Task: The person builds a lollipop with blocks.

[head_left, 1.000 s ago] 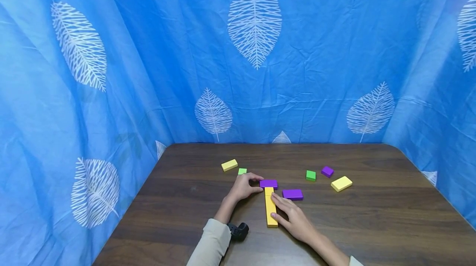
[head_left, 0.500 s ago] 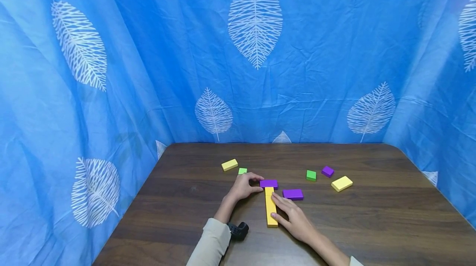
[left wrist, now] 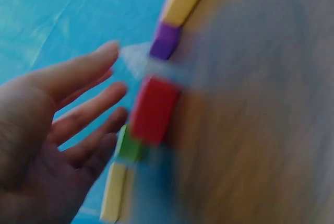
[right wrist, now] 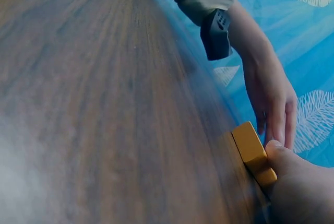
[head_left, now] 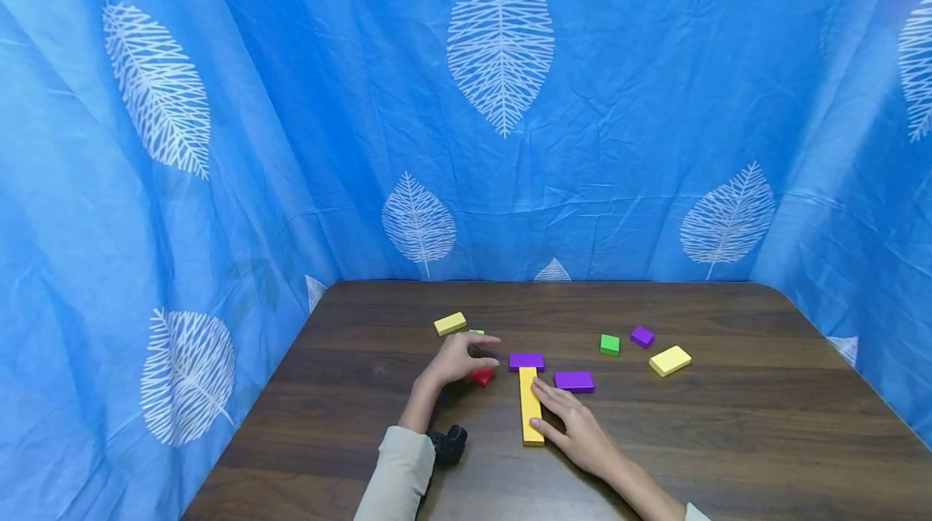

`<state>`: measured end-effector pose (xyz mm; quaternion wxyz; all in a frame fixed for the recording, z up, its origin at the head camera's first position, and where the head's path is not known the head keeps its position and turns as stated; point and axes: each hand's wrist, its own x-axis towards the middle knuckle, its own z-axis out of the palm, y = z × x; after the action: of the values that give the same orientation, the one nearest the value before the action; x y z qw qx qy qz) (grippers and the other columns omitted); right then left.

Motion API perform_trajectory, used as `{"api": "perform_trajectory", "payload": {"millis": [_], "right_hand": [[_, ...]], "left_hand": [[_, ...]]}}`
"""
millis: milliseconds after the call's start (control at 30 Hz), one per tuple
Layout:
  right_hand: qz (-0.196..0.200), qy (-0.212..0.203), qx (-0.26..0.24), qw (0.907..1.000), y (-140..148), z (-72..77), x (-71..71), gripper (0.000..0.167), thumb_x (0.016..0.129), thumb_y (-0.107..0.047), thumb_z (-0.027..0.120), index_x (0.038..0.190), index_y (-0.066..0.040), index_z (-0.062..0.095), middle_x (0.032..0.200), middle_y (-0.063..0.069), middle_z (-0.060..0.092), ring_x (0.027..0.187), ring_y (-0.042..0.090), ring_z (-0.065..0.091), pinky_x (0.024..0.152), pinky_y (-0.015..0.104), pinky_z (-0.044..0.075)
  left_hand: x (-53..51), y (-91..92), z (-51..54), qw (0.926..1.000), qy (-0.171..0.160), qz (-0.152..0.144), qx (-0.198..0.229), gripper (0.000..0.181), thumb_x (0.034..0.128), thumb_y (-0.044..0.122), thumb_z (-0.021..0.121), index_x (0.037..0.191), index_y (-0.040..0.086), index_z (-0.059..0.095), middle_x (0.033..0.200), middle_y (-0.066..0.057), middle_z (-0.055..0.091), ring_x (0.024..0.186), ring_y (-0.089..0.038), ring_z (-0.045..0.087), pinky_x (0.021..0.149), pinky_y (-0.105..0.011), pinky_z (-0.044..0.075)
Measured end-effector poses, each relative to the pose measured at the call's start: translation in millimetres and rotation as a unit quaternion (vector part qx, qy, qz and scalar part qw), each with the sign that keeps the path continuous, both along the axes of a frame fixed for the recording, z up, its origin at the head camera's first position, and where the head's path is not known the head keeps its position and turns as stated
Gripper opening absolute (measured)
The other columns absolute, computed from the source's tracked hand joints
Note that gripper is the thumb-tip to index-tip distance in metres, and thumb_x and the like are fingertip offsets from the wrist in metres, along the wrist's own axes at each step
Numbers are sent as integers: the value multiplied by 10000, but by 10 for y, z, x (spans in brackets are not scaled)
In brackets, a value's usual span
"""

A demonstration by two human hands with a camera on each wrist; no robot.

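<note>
Table [head_left: 728,440]: dark wood grain, smooth, soft sheen well off the far edge. Orange-yellow blocks [head_left: 531,416] mid-table: smooth, lightly glossy; wood or plastic, can't tell from here. Purple blocks [head_left: 574,382] nearer the far edge: same smooth gloss. Blue curtain [head_left: 619,60] past that edge: thin creased cloth. Left sleeve [head_left: 396,468]: matt cloth. Wrist camera [head_left: 451,444]: matt, looks plastic.

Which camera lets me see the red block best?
The left wrist view: the red block shows big and uncovered, though blurry. In the head view, the left hand hides part of it; the right wrist view doesn't show it.
</note>
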<state>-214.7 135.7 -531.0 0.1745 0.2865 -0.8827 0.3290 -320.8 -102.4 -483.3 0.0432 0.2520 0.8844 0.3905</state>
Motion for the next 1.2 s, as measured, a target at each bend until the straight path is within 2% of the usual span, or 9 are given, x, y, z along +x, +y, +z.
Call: {"api": "perform_trajectory", "payload": {"millis": [200, 333, 600, 667, 767, 833, 933, 1033, 1200], "right_hand": [[31, 12, -23, 10000, -1, 6, 7, 507, 870, -288, 643, 1298, -39, 534, 1354, 81, 481, 1196, 309, 471, 947, 494, 384], [47, 88, -25, 9999, 13, 9, 2, 505, 870, -277, 645, 1295, -29, 534, 1351, 91, 483, 1194, 312, 472, 945, 493, 387], [56, 72, -1, 10000, 13, 5, -7, 512, 873, -288, 639, 1304, -36, 525, 1356, 84, 477, 1200, 314, 466, 950, 493, 381], [56, 73, 22, 10000, 10, 4, -3, 514, 875, -294, 635, 1304, -33, 524, 1354, 88, 479, 1198, 312, 468, 949, 491, 383], [73, 71, -27, 9999, 11, 4, 6, 508, 874, -281, 639, 1298, -24, 528, 1347, 99, 485, 1190, 314, 474, 942, 493, 388], [77, 60, -67, 9999, 14, 6, 7, 506, 872, -273, 642, 1297, -23, 528, 1347, 100, 485, 1191, 312, 474, 941, 494, 389], [79, 8, -82, 9999, 16, 10, 4, 506, 875, -273, 639, 1302, -28, 525, 1351, 97, 481, 1195, 308, 471, 946, 493, 386], [83, -91, -59, 9999, 16, 12, 2, 508, 880, -287, 631, 1309, -37, 522, 1356, 89, 478, 1200, 304, 466, 951, 492, 382], [114, -196, -56, 9997, 14, 19, 6, 510, 884, -301, 624, 1313, -47, 520, 1362, 72, 475, 1206, 290, 463, 948, 487, 387]], "left_hand": [[41, -283, 95, 9963, -654, -419, -378, 464, 772, 265, 756, 1210, 174, 634, 1220, 19, 589, 1155, -184, 501, 957, -409, 404], [32, -334, 81, 9951, -726, -445, -506, 416, 760, 211, 770, 1162, 201, 665, 1190, 27, 599, 1121, -164, 514, 953, -399, 404], [-10, -289, 18, 9967, -448, -379, -559, 294, 755, 228, 773, 1044, 214, 718, 1030, 63, 651, 935, -103, 559, 851, -336, 459], [-24, -242, 26, 9979, -393, -276, -427, 289, 747, 241, 780, 1027, 196, 721, 984, 67, 657, 883, -96, 566, 811, -310, 474], [-62, -100, 55, 9997, -235, 48, -96, 315, 737, 284, 785, 1022, 170, 715, 936, 65, 657, 836, -105, 572, 748, -291, 492], [-104, 33, 77, 9994, -21, 305, 133, 334, 735, 309, 783, 1023, 156, 710, 924, 59, 656, 833, -110, 578, 730, -276, 490], [-184, 237, 99, 9974, 310, 497, 408, 338, 747, 306, 773, 1024, 125, 703, 926, 27, 658, 830, -124, 592, 710, -265, 496], [-253, 403, 100, 9970, 418, 508, 395, 319, 769, 259, 760, 1035, 97, 696, 940, -6, 660, 817, -123, 605, 708, -249, 500], [-331, 566, 83, 9973, 236, 699, -63, 282, 771, 190, 761, 1031, 99, 702, 945, -15, 666, 812, -110, 607, 714, -239, 500]]}}
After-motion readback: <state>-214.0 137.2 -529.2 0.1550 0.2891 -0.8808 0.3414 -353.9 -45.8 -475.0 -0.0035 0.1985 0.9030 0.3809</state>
